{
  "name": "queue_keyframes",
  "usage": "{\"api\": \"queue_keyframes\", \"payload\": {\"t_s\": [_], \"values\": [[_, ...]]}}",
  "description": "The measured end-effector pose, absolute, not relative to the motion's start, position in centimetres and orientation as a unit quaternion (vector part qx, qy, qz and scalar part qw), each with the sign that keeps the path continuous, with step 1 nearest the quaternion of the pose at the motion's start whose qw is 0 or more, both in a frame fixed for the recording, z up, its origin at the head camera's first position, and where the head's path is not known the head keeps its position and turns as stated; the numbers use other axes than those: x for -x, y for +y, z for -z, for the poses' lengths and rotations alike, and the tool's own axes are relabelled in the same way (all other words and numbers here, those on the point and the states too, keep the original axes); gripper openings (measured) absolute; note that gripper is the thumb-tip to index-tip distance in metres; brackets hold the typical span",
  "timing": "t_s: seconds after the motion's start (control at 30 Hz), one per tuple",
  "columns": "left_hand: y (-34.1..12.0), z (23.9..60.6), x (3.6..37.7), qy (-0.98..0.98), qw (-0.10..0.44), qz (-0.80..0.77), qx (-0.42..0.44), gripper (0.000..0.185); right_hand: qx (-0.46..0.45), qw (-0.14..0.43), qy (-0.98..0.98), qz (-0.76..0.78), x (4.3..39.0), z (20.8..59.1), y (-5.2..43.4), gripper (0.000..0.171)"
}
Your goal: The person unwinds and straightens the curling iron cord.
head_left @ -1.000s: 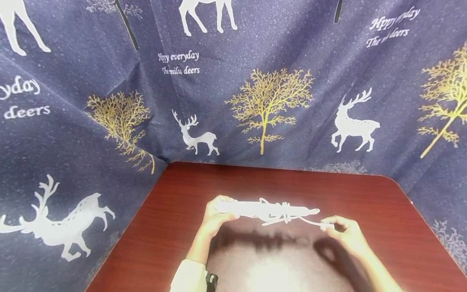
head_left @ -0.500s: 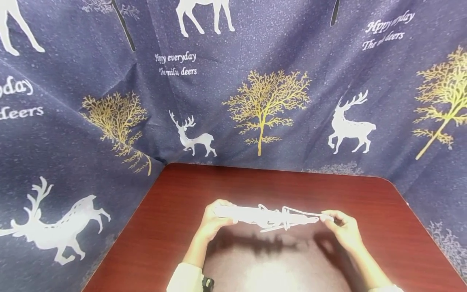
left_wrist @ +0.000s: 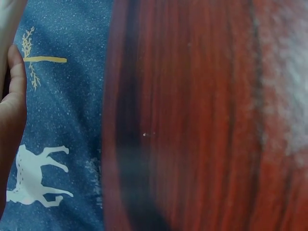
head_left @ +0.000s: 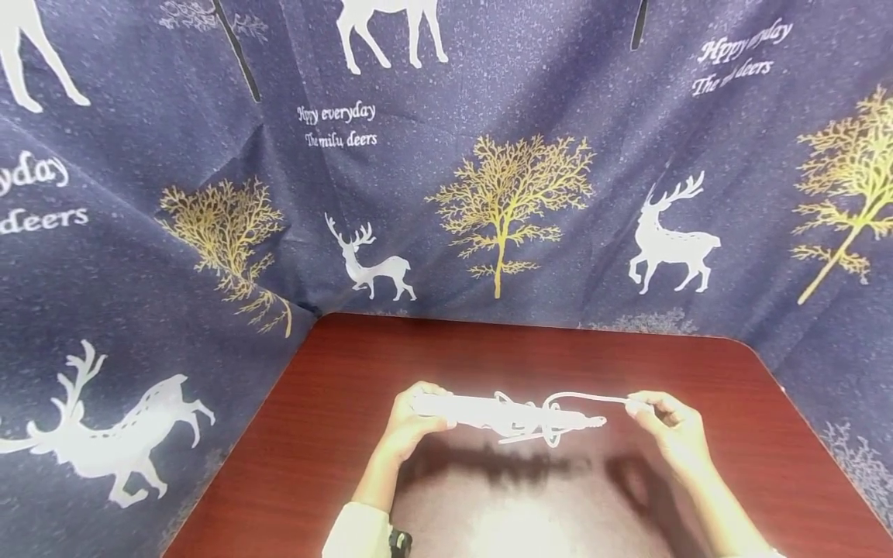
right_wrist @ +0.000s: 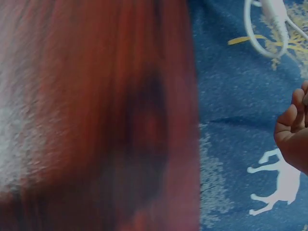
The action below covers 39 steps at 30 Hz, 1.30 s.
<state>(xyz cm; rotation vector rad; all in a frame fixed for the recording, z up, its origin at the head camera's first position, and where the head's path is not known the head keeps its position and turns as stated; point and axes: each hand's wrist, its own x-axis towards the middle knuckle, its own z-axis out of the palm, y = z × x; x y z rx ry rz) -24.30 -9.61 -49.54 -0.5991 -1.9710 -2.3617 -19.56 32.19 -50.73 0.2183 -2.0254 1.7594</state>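
Here, fingers first:
Left fingers: curled round the left end of the bundle (head_left: 502,412), thumb beneath; the left hand (head_left: 412,422) grips it.
Right fingers: pressed together, pinching the free end of the cord (head_left: 593,398); the right hand (head_left: 673,430) sits just right of the bundle's tip.
Bundle: a white coiled cable, lying level between the hands, held above the worktop (head_left: 488,349), not touching it. Turns of cord wrap it near its right end; one loop hangs loose there.
Cord: runs from the wraps rightward in a shallow arc to the right fingers.
Left arm: forearm angled up from the lower edge, wrist bent inward, pale cuff (head_left: 359,535) at the bottom.
Right arm: forearm slants in from the lower right, wrist nearly straight.
Worktop: red-brown wood grain, shadows of both hands below the bundle.
Cloth (head_left: 509,194): dark blue with white deer and gold trees, standing behind and at both sides.
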Motion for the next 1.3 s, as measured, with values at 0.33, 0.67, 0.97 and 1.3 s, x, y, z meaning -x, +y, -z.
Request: {"api": "queue_keyframes", "payload": {"t_s": [0.33, 0.67, 0.97, 1.3], "values": [[-9.6, 49.9, 24.5, -0.627, 0.019, 0.76, 0.173, 0.042, -0.125, 0.186, -0.755, -0.616, 15.4, 44.9, 30.0, 0.019], [-9.7, 49.3, 24.5, -0.638, 0.041, 0.75, 0.167, 0.043, -0.218, 0.142, -0.734, -0.628, 14.8, 45.8, 30.9, 0.026], [-9.6, 49.1, 24.2, -0.625, 0.049, 0.762, 0.162, 0.043, -0.27, 0.008, -0.74, -0.616, 15.0, 48.1, 31.8, 0.025], [-9.8, 47.6, 23.5, -0.632, 0.05, 0.756, 0.164, 0.042, -0.239, 0.006, -0.813, -0.531, 15.4, 49.6, 32.8, 0.02]]}}
